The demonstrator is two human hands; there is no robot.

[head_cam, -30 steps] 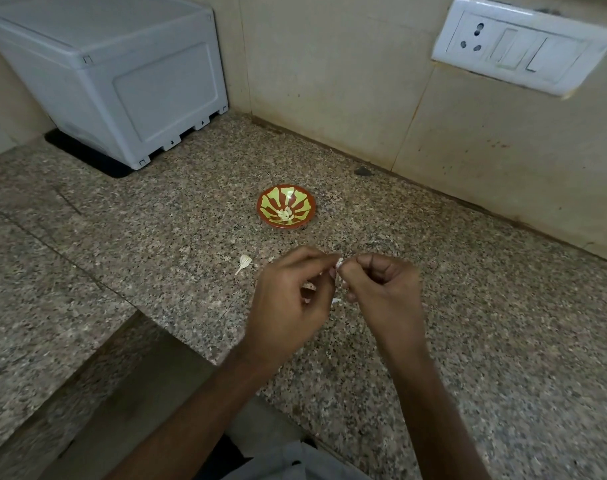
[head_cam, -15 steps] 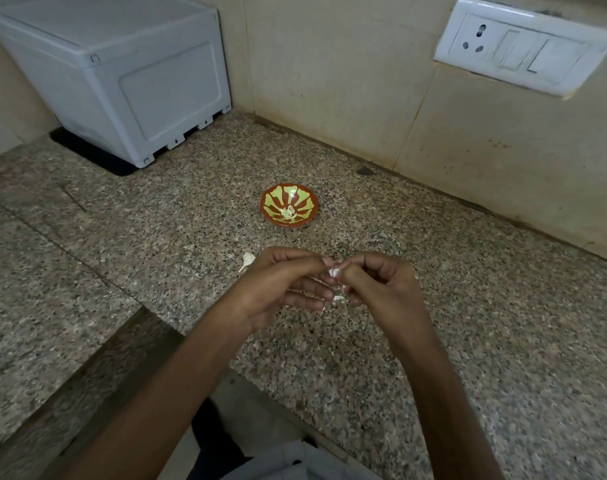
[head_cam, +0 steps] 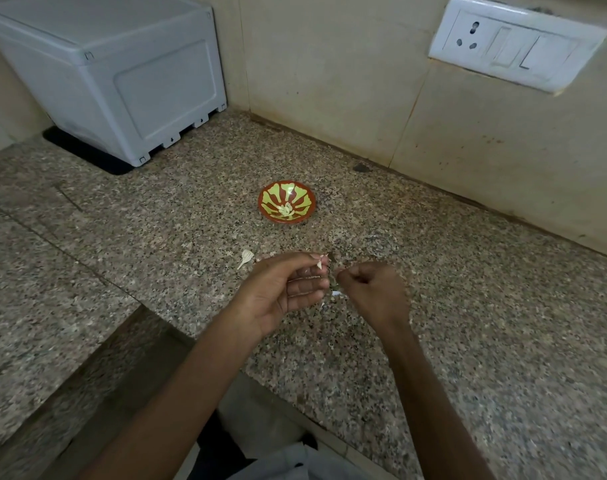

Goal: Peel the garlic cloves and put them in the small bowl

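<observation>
A smooth grey plastic box [head_cam: 104,71] is seen at the far left of the speckled granite surface [head_cam: 468,306]. A dry white garlic stalk [head_cam: 245,258] lies just beside the left grip [head_cam: 281,289], whose thumb and forefinger are pinched on a small pale garlic clove [head_cam: 319,264]. Beyond it, peeled cloves [head_cam: 285,210] are heaped in the round, glossy red-and-yellow small bowl [head_cam: 265,204]. The right grip [head_cam: 373,289] is curled tight and blurred; whether anything is held cannot be told. A white switch plate [head_cam: 516,43] is fixed to the wall.
</observation>
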